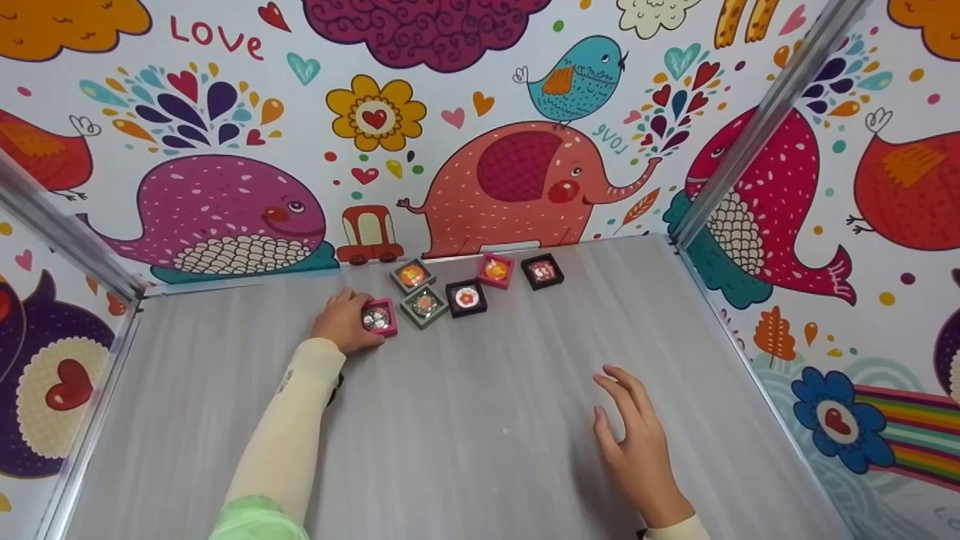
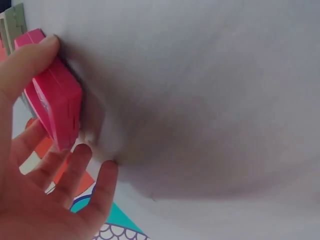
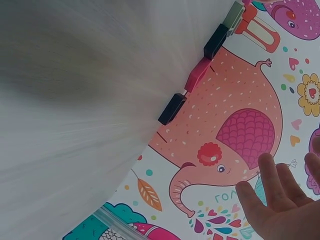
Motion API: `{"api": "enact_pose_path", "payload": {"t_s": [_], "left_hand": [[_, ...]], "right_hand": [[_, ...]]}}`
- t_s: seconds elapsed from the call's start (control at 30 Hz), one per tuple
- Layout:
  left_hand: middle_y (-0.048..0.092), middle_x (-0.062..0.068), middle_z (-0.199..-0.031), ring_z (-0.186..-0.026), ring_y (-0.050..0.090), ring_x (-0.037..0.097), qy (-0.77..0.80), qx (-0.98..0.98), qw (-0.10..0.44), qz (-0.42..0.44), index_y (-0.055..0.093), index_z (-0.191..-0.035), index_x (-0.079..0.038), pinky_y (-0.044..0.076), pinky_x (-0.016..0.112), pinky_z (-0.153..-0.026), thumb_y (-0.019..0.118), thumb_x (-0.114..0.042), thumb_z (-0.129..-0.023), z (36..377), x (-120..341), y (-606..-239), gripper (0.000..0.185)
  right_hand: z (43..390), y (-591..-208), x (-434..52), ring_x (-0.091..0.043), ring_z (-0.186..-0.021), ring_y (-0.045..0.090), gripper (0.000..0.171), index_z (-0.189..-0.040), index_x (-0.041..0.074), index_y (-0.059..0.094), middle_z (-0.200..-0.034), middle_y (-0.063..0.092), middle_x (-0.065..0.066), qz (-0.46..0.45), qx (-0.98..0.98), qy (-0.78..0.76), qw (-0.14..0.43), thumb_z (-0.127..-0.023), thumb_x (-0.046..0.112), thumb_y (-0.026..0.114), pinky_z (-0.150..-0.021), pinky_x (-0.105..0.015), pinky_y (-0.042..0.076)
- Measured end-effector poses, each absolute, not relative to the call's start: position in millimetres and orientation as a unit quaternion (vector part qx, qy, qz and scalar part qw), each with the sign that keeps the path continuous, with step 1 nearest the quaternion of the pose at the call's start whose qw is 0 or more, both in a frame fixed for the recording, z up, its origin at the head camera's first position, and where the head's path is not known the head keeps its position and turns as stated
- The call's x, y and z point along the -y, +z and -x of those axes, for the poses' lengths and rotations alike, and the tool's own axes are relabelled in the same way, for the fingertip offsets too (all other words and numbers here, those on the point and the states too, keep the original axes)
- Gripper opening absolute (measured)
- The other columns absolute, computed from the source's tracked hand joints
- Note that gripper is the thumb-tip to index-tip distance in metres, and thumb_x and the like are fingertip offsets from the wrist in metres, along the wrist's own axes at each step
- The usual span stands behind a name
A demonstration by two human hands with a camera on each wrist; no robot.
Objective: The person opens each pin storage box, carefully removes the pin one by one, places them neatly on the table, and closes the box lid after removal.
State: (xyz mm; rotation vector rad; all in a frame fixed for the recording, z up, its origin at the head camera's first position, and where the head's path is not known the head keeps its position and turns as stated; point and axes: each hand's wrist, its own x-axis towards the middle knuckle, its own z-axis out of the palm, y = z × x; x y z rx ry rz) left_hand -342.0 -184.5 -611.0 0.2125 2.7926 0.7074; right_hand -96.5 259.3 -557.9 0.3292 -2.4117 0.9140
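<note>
Six square boxes (image 1: 466,298), pink box (image 1: 379,318) gripped

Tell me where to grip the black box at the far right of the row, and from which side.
Pinch the black box across its two opposite side walls, coming from above. It lies flat on the table, low and square, with open space on its right; the pink box sits close on its left, so probably take the near and far walls. The right hand is free and nearer.
</note>
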Motion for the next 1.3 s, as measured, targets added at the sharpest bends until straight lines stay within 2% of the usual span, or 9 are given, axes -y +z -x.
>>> {"api": "enact_pose_path", "payload": {"t_s": [0.2, 0.4, 0.6, 0.8, 1.0, 1.3], "left_hand": [[0.047, 0.020, -0.137, -0.130, 0.048, 0.038, 0.305, -0.942, 0.128, -0.052, 0.053, -0.153, -0.005, 0.048, 0.058, -0.113, 0.096, -0.034, -0.085, 334.4, 179.6, -606.4, 0.085], [0.041, 0.017, -0.137, -0.132, 0.047, 0.036, 0.370, -0.921, 0.111, -0.053, 0.053, -0.151, -0.005, 0.048, 0.055, -0.114, 0.095, -0.035, -0.085, 312.8, 171.8, -599.5, 0.084], [0.044, 0.013, -0.137, -0.133, 0.050, 0.033, 0.408, -0.907, 0.084, -0.066, 0.058, -0.151, -0.006, 0.050, 0.052, -0.113, 0.097, -0.042, -0.084, 286.0, 164.3, -591.8, 0.085], [0.045, 0.009, -0.135, -0.132, 0.052, 0.031, 0.432, -0.896, 0.056, -0.081, 0.062, -0.148, -0.009, 0.054, 0.051, -0.109, 0.097, -0.041, -0.083, 264.1, 150.4, -583.0, 0.081], [0.044, 0.005, -0.132, -0.131, 0.051, 0.028, 0.441, -0.890, 0.045, -0.110, 0.063, -0.150, -0.013, 0.055, 0.047, -0.107, 0.098, -0.042, -0.082, 250.2, 140.0, -578.2, 0.081], [0.044, 0.003, -0.127, -0.129, 0.050, 0.025, 0.423, -0.899, -0.007, -0.112, 0.065, -0.148, -0.013, 0.056, 0.045, -0.106, 0.100, -0.036, -0.081, 228.9, 140.2, -572.7, 0.079]], "right_hand": [[96.5, -561.1, -259.3, -0.031, -0.132, 0.059, 0.057, -0.143, 0.008, 0.067, -0.149, 0.059, -0.013, -0.118, 0.897, 0.333, 0.266, -0.090, -0.012, 0.076, -0.115, -0.013, 0.034], [95.8, -564.3, -259.2, -0.031, -0.133, 0.058, 0.056, -0.144, 0.009, 0.066, -0.150, 0.058, -0.012, -0.118, 0.896, 0.346, 0.254, -0.092, -0.012, 0.074, -0.113, -0.011, 0.033], [96.1, -567.7, -260.2, -0.030, -0.132, 0.059, 0.059, -0.143, 0.009, 0.067, -0.148, 0.060, -0.013, -0.131, 0.886, 0.351, 0.274, -0.090, -0.016, 0.075, -0.112, -0.012, 0.037], [93.6, -569.2, -267.3, -0.029, -0.135, 0.057, 0.057, -0.144, 0.010, 0.067, -0.151, 0.058, -0.010, -0.105, 0.896, 0.347, 0.257, -0.092, -0.013, 0.075, -0.113, -0.010, 0.033], [92.4, -568.6, -276.0, -0.030, -0.135, 0.056, 0.058, -0.143, 0.007, 0.067, -0.150, 0.058, -0.012, -0.084, 0.892, 0.353, 0.269, -0.091, -0.016, 0.074, -0.114, -0.010, 0.032], [108.6, -570.7, -271.2, -0.033, -0.135, 0.057, 0.057, -0.145, 0.007, 0.065, -0.151, 0.057, -0.015, -0.137, 0.881, 0.366, 0.268, -0.093, -0.014, 0.072, -0.114, -0.014, 0.035]]}}
